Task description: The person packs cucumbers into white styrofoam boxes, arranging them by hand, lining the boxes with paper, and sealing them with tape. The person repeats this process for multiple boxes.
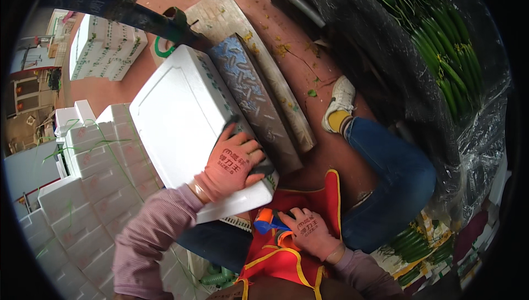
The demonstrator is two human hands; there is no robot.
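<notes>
A white polystyrene foam box (pixel 182 105) with a lid stands tilted before me, green marks running along its side. My left hand (pixel 233 163), in a pink knit glove with a dark palm coating, grips the box's near edge, its fingers bent over the marked side. Low at my lap, my right hand (pixel 308 231), gloved alike, is closed around a blue and orange tape dispenser (pixel 270 222). Its fingers hide part of the dispenser. The dispenser lies close to the box's near corner, over my red apron (pixel 268 267) with yellow trim.
Beside the box stands a worn metal scale platform (pixel 256 97) on a board (pixel 219 6). Stacked foam boxes (pixel 99 167) fill the left; taped ones (pixel 107 47) stand farther off. Cucumbers (pixel 438 43) lie on dark plastic sheeting at right, more cucumbers (pixel 407 244) below.
</notes>
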